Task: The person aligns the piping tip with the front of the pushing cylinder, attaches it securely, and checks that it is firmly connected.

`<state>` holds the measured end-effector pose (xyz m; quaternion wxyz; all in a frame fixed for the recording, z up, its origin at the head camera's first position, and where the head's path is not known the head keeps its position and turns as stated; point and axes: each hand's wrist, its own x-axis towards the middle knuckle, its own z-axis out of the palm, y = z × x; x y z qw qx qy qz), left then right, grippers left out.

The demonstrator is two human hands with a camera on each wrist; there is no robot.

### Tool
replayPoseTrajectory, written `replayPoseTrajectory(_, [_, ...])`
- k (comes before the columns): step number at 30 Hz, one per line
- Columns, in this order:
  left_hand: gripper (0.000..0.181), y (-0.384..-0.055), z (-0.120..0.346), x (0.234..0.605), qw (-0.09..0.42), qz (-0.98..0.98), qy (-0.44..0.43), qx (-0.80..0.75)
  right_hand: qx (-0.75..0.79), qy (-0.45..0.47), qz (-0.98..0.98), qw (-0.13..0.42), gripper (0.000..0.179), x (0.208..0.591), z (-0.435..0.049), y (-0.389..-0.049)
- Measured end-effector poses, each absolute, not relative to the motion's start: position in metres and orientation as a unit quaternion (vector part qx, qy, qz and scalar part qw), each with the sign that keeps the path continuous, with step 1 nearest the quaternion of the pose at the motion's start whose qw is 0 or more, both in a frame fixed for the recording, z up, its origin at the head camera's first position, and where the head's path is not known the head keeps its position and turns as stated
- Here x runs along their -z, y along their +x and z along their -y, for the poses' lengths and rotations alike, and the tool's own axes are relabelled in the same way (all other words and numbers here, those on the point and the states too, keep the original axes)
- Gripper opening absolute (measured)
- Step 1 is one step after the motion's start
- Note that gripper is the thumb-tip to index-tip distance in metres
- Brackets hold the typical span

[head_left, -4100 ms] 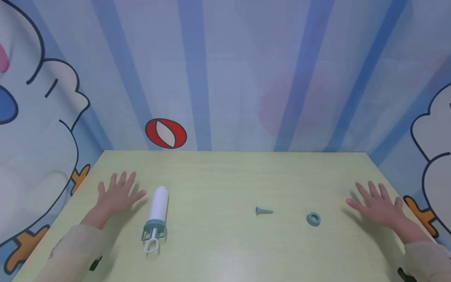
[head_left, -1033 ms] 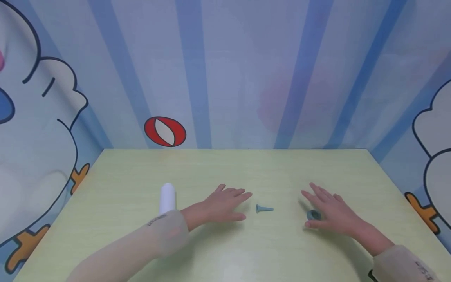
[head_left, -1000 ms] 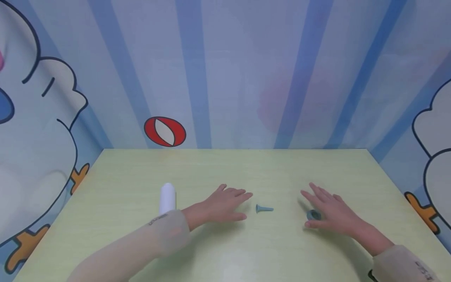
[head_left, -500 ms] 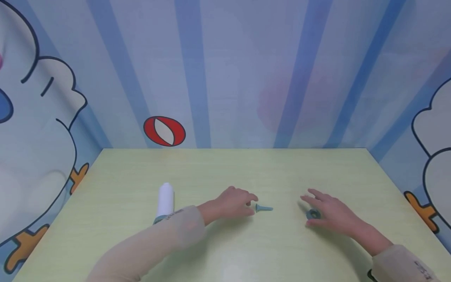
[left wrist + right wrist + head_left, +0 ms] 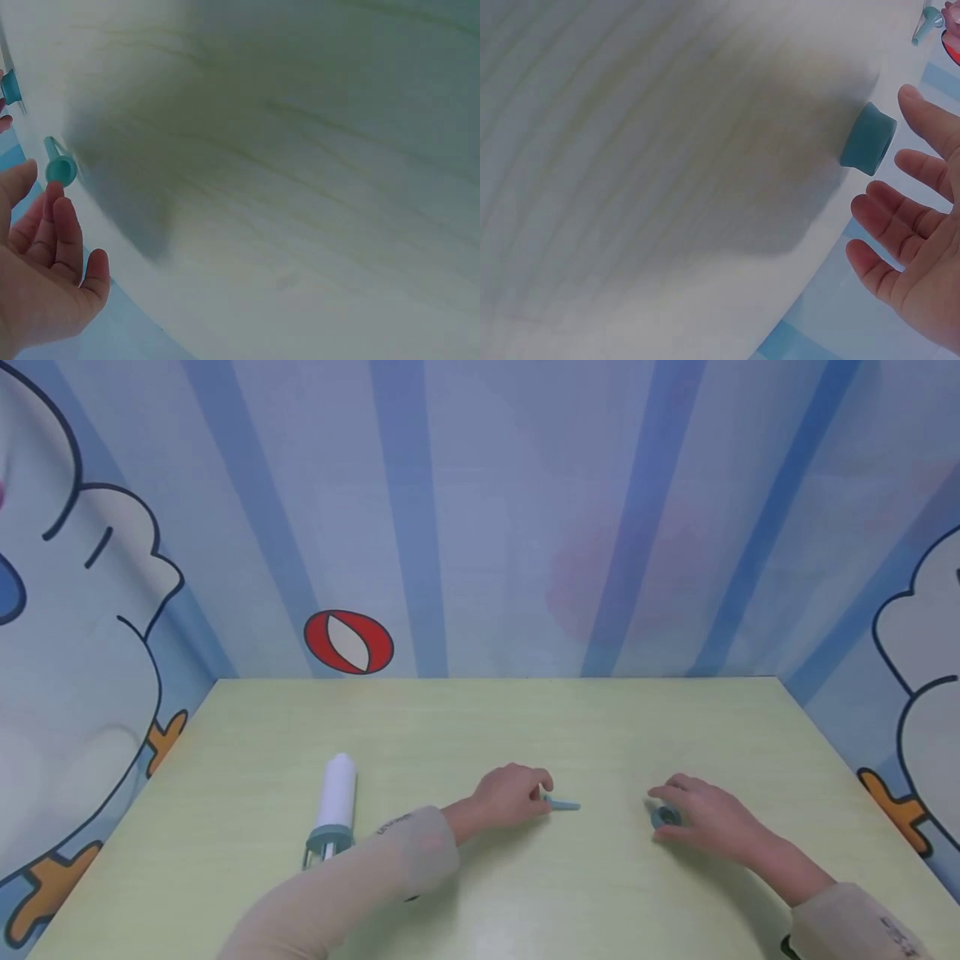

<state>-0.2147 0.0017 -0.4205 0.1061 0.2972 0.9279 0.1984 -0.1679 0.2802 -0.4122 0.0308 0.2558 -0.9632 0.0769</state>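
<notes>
A small teal nozzle [image 5: 565, 806] with a flared end lies on the table. My left hand [image 5: 510, 795] is at its flared end, thumb and forefinger bent toward it. In the left wrist view the nozzle [image 5: 60, 169] sits just past the fingertips, with a gap between thumb and fingers. Farther right, a short teal ring [image 5: 664, 817] stands between the thumb and fingers of my right hand [image 5: 708, 817]. The right wrist view shows the ring [image 5: 869, 140] apart from the relaxed fingers. A white tube with a teal collar [image 5: 337, 793] lies left of my left forearm, its handle end partly hidden.
The pale wooden table [image 5: 480, 718] ends at a blue striped backdrop [image 5: 510, 527] with printed cartoon figures. My left sleeve [image 5: 420, 856] crosses the front of the table beside the tube.
From resting wide apart, both hands have moved inward. Lately my left hand shifts right to the nozzle and its fingers bend; the right fingers draw in slightly around the ring.
</notes>
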Motion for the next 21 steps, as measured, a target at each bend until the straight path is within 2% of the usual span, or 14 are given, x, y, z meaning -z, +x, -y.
replayPoseTrajectory(12, [0.008, -0.212, -0.006, 0.429, 0.092, -0.925, 0.268, -0.254, -0.085, 0.232, 0.969, -0.005, 0.039, 0.415, -0.280, -0.170])
replayPoseTrajectory(21, [0.008, -0.210, -0.008, 0.435, 0.076, -0.913, 0.284, -0.283, -0.090, 0.227, 0.970, -0.009, 0.026, 0.417, -0.280, -0.171])
